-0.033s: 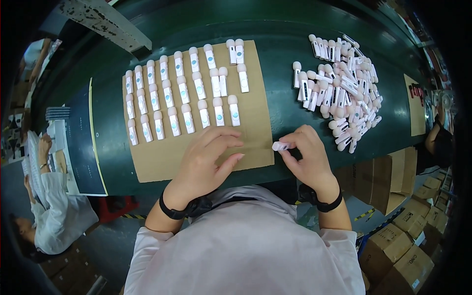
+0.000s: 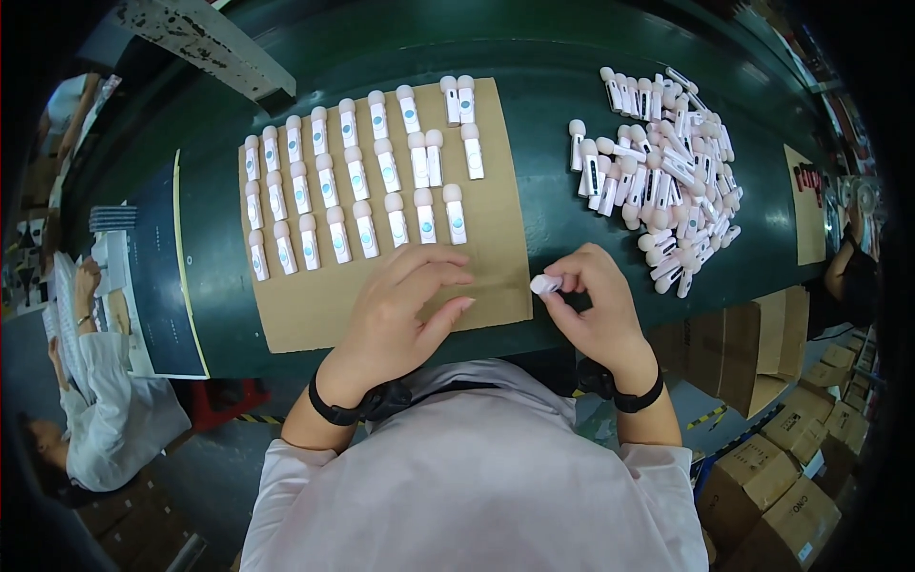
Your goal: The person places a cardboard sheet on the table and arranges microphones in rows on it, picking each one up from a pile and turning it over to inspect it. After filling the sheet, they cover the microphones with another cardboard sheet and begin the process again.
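Note:
Between the thumb and fingers of my right hand [image 2: 596, 296] is a small white massager wand [image 2: 546, 284], its end turned toward the left; most of it is hidden in the grip. Over the lower part of a brown cardboard sheet [image 2: 305, 319] hovers my left hand [image 2: 405, 296], thumb and fingers apart, holding nothing. Beyond it, several massager wands with round pale heads [image 2: 364, 229] lie in three rows on the sheet, many showing a blue disc. A loose heap of similar wands [image 2: 667, 181] lies on the green table to the right.
A chipped metal post [image 2: 205, 52] stands at the back left of the green table [image 2: 548, 191]. At the far left, a person in white [image 2: 119, 381] works beside a dark panel [image 2: 162, 276]. Cardboard boxes [image 2: 753, 481] stand on the floor at the lower right.
The wand in my right hand has turned slightly, showing its end more. Both hands stay in nearly the same place, and the rows and heap are unchanged.

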`<act>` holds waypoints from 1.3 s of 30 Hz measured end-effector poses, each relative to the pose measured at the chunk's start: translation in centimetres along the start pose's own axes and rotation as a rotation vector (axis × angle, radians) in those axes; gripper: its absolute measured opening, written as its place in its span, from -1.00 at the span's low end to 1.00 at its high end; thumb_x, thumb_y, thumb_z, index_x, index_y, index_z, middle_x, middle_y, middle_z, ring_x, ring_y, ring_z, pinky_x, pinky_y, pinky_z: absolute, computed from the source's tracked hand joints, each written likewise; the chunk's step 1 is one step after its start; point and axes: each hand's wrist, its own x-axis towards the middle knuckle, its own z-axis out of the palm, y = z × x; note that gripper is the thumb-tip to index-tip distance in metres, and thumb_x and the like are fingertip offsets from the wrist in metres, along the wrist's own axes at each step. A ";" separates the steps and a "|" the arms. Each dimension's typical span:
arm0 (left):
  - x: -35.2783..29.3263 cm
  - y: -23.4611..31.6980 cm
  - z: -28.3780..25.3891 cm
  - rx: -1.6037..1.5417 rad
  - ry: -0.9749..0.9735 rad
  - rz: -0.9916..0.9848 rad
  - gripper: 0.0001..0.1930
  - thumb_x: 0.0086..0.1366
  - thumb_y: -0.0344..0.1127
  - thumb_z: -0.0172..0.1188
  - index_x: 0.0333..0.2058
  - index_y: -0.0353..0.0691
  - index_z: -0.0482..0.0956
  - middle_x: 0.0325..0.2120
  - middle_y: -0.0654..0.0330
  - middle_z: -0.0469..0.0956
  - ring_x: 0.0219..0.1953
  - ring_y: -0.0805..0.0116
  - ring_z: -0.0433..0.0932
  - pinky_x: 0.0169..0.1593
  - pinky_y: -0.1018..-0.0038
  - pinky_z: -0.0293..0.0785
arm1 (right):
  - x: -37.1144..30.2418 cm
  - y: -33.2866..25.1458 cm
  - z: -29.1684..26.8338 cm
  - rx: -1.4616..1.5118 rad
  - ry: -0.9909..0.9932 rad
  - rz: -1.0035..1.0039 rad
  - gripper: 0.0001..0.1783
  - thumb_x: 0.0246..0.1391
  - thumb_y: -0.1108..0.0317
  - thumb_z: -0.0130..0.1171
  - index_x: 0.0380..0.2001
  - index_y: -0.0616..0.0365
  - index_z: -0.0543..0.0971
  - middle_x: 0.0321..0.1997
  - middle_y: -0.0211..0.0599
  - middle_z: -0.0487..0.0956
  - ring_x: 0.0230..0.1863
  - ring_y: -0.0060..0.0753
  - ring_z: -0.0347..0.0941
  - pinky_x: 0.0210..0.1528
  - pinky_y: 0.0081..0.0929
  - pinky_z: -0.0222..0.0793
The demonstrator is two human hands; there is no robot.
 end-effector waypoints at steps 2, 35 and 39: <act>0.2 0.6 -0.3 -0.026 0.016 0.005 -0.74 0.08 -0.49 0.34 -0.22 -0.26 0.57 -0.14 0.12 0.56 -0.10 0.09 0.53 -0.06 0.26 0.44 | 0.4 -1.1 0.2 0.346 0.021 0.086 -0.69 -0.10 0.65 0.27 -0.28 0.17 0.44 -0.25 -0.27 0.50 -0.27 -0.46 0.42 -0.21 -0.52 0.34; 0.1 1.4 -1.6 -0.319 0.161 0.095 -0.73 0.07 -0.54 0.35 -0.21 -0.31 0.59 -0.34 0.09 0.61 -0.33 0.17 0.58 -0.24 0.38 0.49 | 3.5 -5.6 1.8 0.434 0.221 -0.319 -0.64 -0.16 0.60 0.37 -0.20 0.28 0.57 -0.32 -0.23 0.62 -0.40 -0.31 0.46 -0.30 -0.41 0.28; 0.1 1.4 -1.7 -0.314 0.162 0.102 -0.73 0.06 -0.56 0.34 -0.21 -0.32 0.59 -0.36 0.09 0.60 -0.34 0.17 0.57 -0.26 0.37 0.48 | 3.6 -5.6 1.7 0.430 0.216 -0.320 -0.64 -0.17 0.62 0.35 -0.20 0.28 0.57 -0.32 -0.22 0.62 -0.40 -0.31 0.47 -0.30 -0.41 0.28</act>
